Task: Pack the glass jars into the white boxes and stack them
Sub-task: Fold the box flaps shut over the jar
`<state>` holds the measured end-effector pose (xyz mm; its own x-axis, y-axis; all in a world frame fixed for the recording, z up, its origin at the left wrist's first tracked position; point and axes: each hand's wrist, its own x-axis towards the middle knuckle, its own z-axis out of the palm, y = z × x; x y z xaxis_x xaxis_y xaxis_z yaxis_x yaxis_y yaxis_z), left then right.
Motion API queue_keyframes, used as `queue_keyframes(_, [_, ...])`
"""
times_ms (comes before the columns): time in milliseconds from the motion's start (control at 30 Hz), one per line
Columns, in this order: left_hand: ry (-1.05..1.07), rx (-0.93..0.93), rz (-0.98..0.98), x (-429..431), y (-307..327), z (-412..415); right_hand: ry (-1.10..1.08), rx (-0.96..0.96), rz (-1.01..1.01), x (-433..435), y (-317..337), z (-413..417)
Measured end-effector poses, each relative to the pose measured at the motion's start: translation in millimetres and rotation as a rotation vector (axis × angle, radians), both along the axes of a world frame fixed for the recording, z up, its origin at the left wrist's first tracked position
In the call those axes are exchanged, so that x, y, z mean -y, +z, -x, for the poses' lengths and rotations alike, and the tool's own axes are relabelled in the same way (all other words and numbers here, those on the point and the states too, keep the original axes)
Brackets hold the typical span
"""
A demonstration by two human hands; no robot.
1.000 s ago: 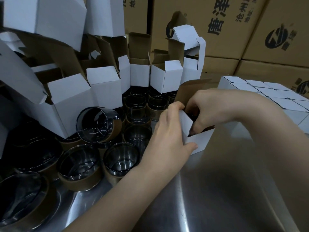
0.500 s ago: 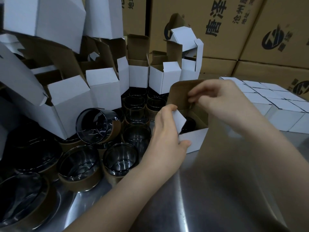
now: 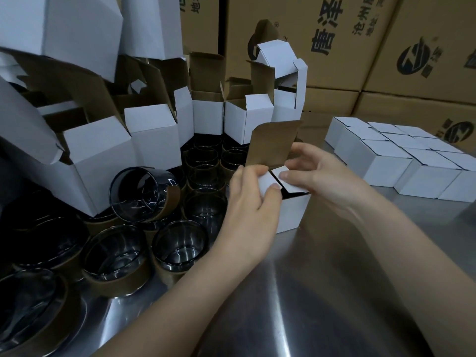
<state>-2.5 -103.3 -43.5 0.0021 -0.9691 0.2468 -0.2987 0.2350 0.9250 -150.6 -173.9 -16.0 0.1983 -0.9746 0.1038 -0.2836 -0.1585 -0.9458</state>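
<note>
Notes, possible faults, ordered by size.

1. Table (image 3: 322, 292): bare shiny steel. Judged slick, so a sideways push while closing could make a box skate.

2. Heap of open boxes (image 3: 98, 163), left to centre. Several lean, flaps splayed, over the glass. A bump from the left forearm could tip one onto the jars.

3. Closed boxes (image 3: 401, 161), right. They form a tight block on the table, apparently one layer, well apart from both hands. Low risk here.

4. Glass jars (image 3: 177, 248): these crowd upright on the table just beside the left wrist. One tilted jar (image 3: 144, 194) leans on its neighbours under the heap. The likeliest mishap is the wrist drawing back into them, and glass on steel would chip or roll.

5. White box (image 3: 293, 215) in work: it stands upright on the table between the jars and the closed block.
- Left hand (image 3: 252, 217) grips it, fingers (image 3: 240, 173) curled round the far side, thumb pressing the left side flap (image 3: 265, 182).
- Right hand (image 3: 327, 176) is unclenched. Its thumb presses the right side flap (image 3: 293, 185), and its fingertips are near the upright lid flap (image 3: 273, 143).

6. There is a dark gap between the side flaps. The jar inside cannot be made out.
- If the lid comes down before both flaps lie flat, they may spring up.
- The tuck tab could then catch an edge and crease.
</note>
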Motion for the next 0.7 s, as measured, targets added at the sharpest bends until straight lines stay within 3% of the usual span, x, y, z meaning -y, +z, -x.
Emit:
queue_keyframes(200, [0.059, -0.025, 0.006, 3, -3, 3, 0.064, -0.086, 0.09, -1, 0, 2])
queue_keyframes(467, [0.041, -0.34, 0.002, 7, -4, 4, 0.134, -0.095, 0.116, 4, -1, 8])
queue_keyframes(700, [0.04, -0.226, -0.011, 10, -10, 4, 0.178, -0.102, -0.067, 8, 3, 20])
